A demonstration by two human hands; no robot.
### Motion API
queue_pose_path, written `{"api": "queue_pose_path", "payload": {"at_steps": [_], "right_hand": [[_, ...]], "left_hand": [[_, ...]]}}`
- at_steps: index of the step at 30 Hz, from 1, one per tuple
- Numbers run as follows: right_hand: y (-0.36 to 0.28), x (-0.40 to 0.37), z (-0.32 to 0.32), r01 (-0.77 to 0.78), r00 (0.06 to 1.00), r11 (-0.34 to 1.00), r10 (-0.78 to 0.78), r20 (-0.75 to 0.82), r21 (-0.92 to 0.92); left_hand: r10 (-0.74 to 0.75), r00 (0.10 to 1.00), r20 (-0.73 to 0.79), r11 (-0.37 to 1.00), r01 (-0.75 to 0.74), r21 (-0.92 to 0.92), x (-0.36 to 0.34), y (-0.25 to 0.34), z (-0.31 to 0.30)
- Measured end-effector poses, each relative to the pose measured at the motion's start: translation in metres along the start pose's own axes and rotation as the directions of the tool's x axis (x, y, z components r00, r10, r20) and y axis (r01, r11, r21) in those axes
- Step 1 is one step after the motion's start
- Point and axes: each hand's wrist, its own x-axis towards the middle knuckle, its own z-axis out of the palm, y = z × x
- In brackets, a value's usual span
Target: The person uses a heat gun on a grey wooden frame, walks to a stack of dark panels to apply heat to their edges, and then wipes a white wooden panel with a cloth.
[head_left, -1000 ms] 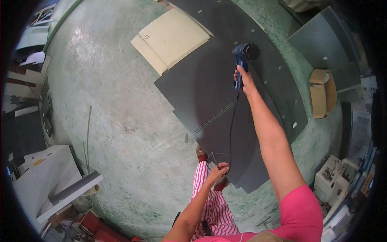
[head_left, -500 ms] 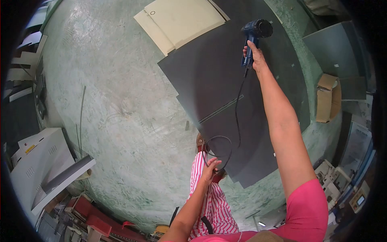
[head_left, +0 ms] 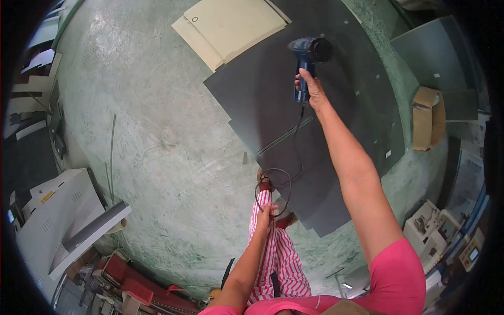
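dark sheets [head_left: 262,94] on greenish floor [head_left: 152,149]

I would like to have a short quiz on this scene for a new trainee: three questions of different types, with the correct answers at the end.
1. Fill in the missing word: the left hand holds a looped ____.
2. Which colour is the body of the handheld tool in the right hand? a) yellow b) blue c) white
3. True or false: the cardboard box stands apart from the large dark sheet.

Key: 1. cord; 2. b; 3. true.
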Motion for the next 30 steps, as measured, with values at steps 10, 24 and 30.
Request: {"api": "queue_pose_path", "payload": {"at_steps": [10,24,30], "right_hand": [[0.031,-0.043,0.016,-0.050,0.990,0.997,0.058,0.130,-0.064],[0.037,-0.060,-0.157,0.109,0.850,0.991,-0.054,-0.525,0.076],[0.051,-0.094,-0.209,0.114,0.777,0.969,0.049,-0.627,0.218]], "left_hand": [[0.017,0.999,0.029,0.994,-0.021,0.111,0.001,-0.020,-0.001],[0.440,0.896,-0.059,0.684,-0.292,0.668,-0.027,-0.017,-0.004],[0.452,0.892,-0.013,0.615,-0.301,0.728,-0.040,-0.015,0.020]]}}
